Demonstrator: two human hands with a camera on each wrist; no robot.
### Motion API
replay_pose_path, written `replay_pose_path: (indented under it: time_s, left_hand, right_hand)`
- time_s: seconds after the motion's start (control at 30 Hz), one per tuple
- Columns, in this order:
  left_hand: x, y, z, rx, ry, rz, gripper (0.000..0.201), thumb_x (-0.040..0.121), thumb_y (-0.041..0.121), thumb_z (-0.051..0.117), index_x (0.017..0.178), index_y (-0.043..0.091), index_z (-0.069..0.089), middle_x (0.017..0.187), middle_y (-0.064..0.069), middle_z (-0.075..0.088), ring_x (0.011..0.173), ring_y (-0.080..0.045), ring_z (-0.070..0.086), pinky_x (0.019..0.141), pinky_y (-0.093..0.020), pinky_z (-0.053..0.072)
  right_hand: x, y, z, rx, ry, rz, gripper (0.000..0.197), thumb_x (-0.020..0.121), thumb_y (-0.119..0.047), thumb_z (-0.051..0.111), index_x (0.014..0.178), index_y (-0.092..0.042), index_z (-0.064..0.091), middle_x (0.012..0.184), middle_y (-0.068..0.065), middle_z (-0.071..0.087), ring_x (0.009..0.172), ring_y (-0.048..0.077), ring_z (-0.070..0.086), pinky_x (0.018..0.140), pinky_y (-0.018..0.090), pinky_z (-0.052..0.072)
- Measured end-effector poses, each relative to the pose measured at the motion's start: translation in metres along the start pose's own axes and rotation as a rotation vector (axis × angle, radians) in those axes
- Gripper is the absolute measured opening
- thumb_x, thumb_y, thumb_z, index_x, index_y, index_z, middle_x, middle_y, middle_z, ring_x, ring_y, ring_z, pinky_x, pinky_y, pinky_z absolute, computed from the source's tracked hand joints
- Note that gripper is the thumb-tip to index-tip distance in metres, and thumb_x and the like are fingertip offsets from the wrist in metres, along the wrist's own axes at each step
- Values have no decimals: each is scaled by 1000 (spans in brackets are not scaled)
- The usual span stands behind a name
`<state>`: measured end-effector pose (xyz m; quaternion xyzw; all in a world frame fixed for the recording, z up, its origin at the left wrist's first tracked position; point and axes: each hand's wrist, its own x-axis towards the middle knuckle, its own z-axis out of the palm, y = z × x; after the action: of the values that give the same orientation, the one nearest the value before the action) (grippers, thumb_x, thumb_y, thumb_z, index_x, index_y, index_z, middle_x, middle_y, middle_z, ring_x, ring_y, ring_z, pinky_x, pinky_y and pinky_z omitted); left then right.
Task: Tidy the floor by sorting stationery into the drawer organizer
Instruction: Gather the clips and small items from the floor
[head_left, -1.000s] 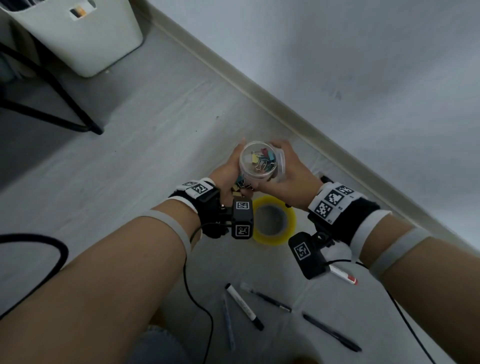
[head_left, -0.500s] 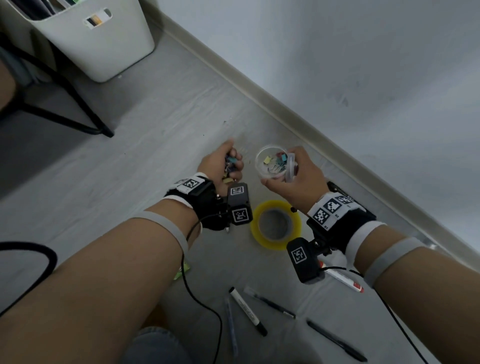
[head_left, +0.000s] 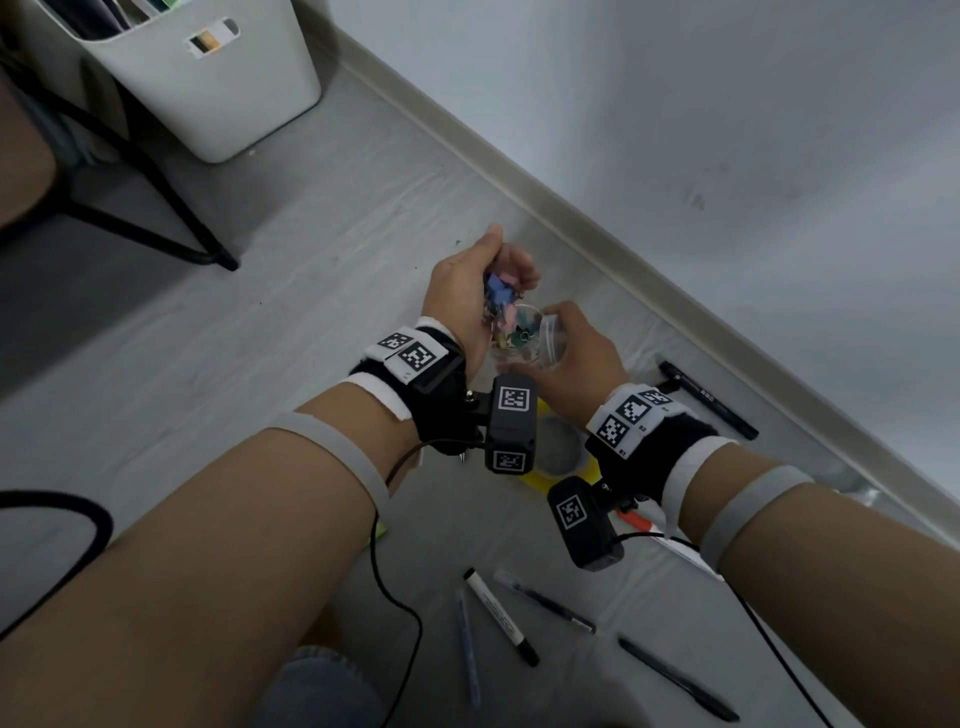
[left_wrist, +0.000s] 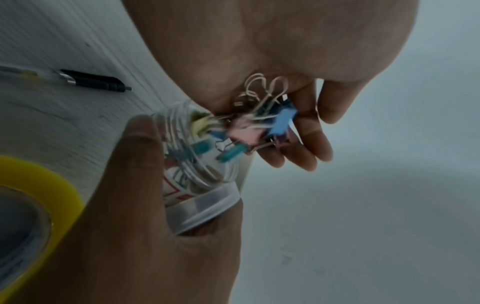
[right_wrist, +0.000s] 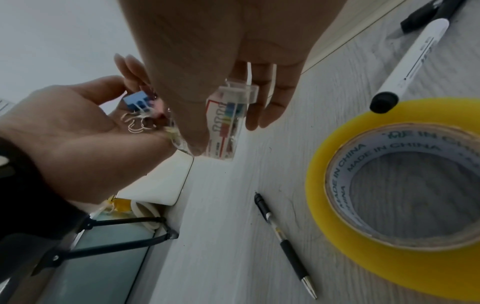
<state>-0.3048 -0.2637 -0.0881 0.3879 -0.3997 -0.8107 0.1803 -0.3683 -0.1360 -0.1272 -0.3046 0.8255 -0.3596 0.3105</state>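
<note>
At the centre of the head view, the right hand grips a clear plastic jar, its mouth tipped toward the left hand, whose cupped fingers hold coloured binder clips against the rim. A yellow tape roll lies on the floor just below.

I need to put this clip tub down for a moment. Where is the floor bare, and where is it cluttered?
Bare floor lies left of the left hand, between the white bin, the black frame leg and the black cable. It is crowded under the wrists: yellow tape roll, pens, and a black marker by the baseboard.
</note>
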Motion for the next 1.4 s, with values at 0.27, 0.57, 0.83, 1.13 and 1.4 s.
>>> replay_pose_path:
  time_s: [0.27,0.57,0.83,1.13,1.4]
  left_hand:
    - [-12,8,-4,36,-53,63,50,104,37,40,80,3,68,79,-17,73,84,-32,72,84,-33,56]
    - [-11,-4,-33,-36,-84,-413,58,95,60,45,128,16,61,124,-13,67,112,-31,65,94,-45,53]
    - [-15,-3,-43,-127,-114,-483,63,95,60,41,120,8,67,116,-16,68,96,-27,66,93,-37,49]
    - [-16,12,-43,-52,-159,-405,61,93,64,47,123,15,67,115,-11,72,96,-23,71,78,-36,58]
    - [-19,25,-84,37,-173,-280,38,92,21,68,129,10,62,125,-22,66,100,-31,67,88,-45,55]
  right_hand:
    - [-4,-4,3,61,45,-24,59,68,-42,84,114,-25,51,103,-8,69,88,8,66,69,19,51]
    - [-3,-21,-4,82,53,-132,58,67,-42,85,110,-26,50,95,-13,66,82,-7,63,65,8,47]
    - [12,-32,-5,-153,-20,-227,90,57,-52,87,132,-23,47,120,2,40,102,8,49,86,17,48]
    - [27,-78,-10,-702,-105,-367,95,60,-70,70,139,-31,35,118,2,33,105,21,43,75,35,50]
    - [41,-84,7,-478,-295,-394,111,60,-69,73,149,-21,29,125,3,34,110,15,43,97,29,44]
